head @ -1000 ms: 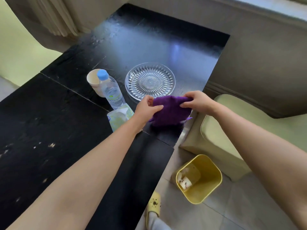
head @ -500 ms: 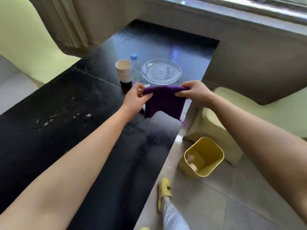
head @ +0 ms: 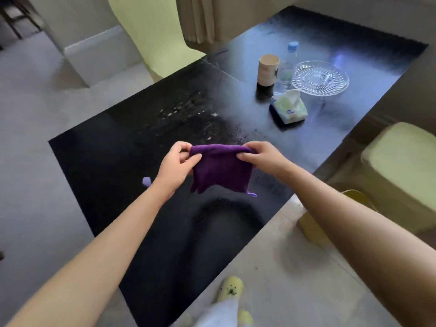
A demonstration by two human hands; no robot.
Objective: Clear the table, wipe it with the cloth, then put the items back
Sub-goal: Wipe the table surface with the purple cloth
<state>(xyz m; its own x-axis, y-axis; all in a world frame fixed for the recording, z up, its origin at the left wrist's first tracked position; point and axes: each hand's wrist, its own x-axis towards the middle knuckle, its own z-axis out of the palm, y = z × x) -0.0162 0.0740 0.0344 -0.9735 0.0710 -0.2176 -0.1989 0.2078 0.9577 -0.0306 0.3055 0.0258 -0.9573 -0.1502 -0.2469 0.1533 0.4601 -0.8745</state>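
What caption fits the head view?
Both hands, left hand and right hand, hold a purple cloth above the black table.

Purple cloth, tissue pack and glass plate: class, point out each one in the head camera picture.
Purple cloth (head: 220, 169): head view, middle of the hanging panel.
Tissue pack (head: 289, 106): head view, top of the wrapper.
Glass plate (head: 320, 78): head view, ribbed centre.

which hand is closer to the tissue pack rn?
Right. The right hand pinches the purple cloth's right top corner, below and slightly left of the tissue pack. The left hand holds the other corner, farther left.
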